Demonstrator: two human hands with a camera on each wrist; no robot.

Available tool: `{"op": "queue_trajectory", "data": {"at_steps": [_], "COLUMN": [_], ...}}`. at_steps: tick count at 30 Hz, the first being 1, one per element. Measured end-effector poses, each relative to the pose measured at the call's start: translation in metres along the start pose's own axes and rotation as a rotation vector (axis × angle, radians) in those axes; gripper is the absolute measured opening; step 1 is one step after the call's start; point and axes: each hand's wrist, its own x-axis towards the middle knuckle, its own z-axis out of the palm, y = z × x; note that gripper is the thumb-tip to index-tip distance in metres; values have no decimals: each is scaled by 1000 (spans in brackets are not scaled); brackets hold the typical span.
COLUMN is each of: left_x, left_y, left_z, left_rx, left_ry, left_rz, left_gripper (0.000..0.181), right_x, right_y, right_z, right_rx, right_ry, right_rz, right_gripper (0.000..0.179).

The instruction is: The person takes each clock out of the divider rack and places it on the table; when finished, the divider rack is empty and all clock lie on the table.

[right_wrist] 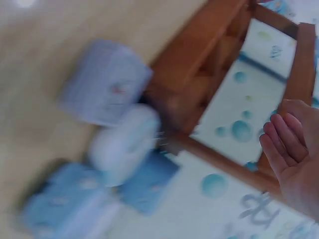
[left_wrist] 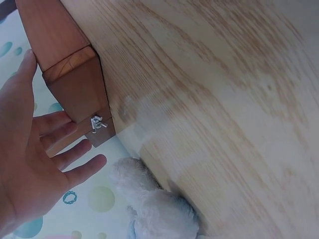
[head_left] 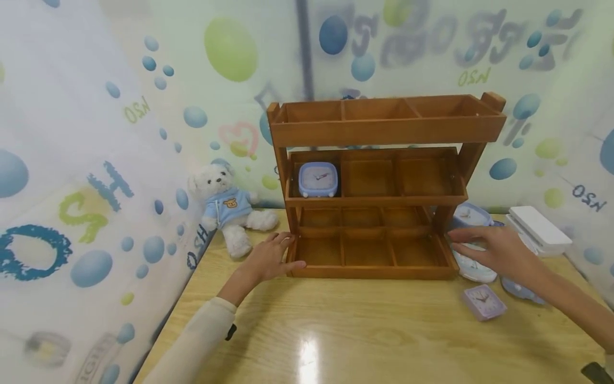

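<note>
A three-tier brown wooden shelf (head_left: 384, 133) with divided compartments stands on the table. A blue alarm clock (head_left: 318, 179) sits in the left compartment of its middle tier. My left hand (head_left: 268, 258) is at the shelf's lower left corner, its fingers spread along the side; in the left wrist view the wooden end (left_wrist: 75, 84) is right at the thumb and fingertips. My right hand (head_left: 501, 253) is beside the shelf's right side, fingers extended with nothing between them. Under and around it are a blue clock (head_left: 472, 215), a white rounded clock (head_left: 475, 271) and a square purple clock (head_left: 484, 302).
A white teddy bear (head_left: 230, 208) in a blue hoodie sits left of the shelf against the patterned wall cloth. White boxes (head_left: 539, 229) lie at the back right. A bluish item (head_left: 520, 290) is partly covered by the right forearm. Bare wooden tabletop (head_left: 364, 330) lies in front.
</note>
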Motion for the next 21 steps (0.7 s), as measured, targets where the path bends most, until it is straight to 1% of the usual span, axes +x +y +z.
{"op": "queue_trajectory", "data": {"at_steps": [4,7,11,13,16,19,21], "left_x": [0,-1,-2,-2,-1,-1,-1], "left_y": [2,3,3,3,3,3,3], "left_z": [1,2,1,0,-2,-3,-3], "left_rx": [-2,-3,-4,-4,-5,1,2], "left_ry": [-7,-11,-10,-7,-4,-8,-10], "left_rz": [8,1,-12,-14,-11,-9,-11], "left_gripper": [94,94,94,95,94,94,94], "right_x": [38,69,108,126,150,171,185], "right_y": [-16,-28,-44,-50,-59,-67,-73], "right_z": [-2,1,10,17,28,40,47], "right_rx": [42,54,77,106,169,230,251], "right_ry": [5,18,47,59,59,25,-11], "right_rz": [-24,-62,-106,-122,-118,-94,-68], "right_gripper": [38,38,37,38,39,42,45]}}
